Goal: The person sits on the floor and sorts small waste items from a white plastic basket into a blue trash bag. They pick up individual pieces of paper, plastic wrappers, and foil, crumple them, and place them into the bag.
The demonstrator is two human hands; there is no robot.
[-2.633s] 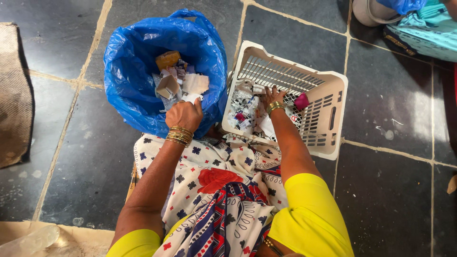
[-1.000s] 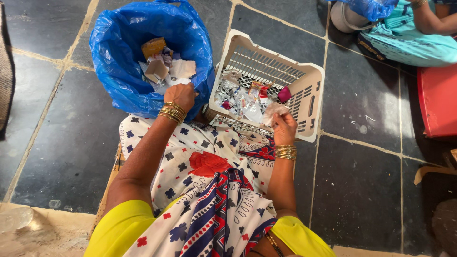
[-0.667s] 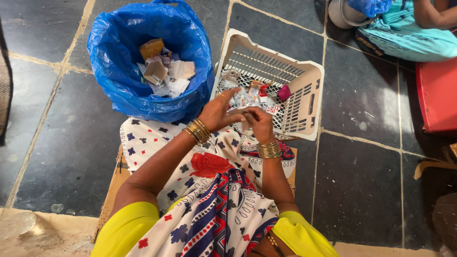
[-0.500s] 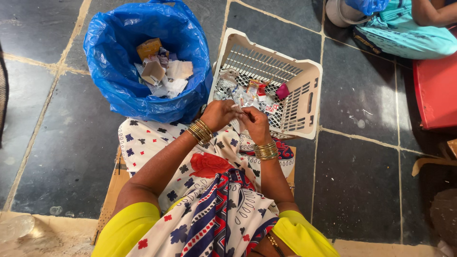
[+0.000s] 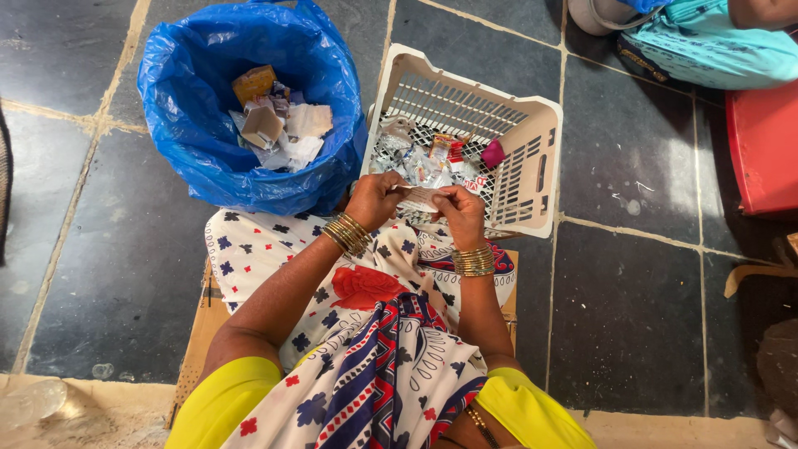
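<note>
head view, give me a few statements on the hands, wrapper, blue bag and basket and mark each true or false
1. Both hands, left hand and right hand, hold one small wrapper between them. True.
2. The blue bag is empty. False: it holds paper and card scraps.
3. The beige slotted basket sits right of the bag. True.
4. The basket holds only a pink item. False: a pile of small wrappers lies there too.
5. The left hand reaches into the bag. False: it is at the wrapper.

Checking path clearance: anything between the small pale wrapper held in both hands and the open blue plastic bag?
Nothing visible. The small pale wrapper sits pinched between left hand and right hand; the blue plastic bag gapes open just beside the left hand.
</note>
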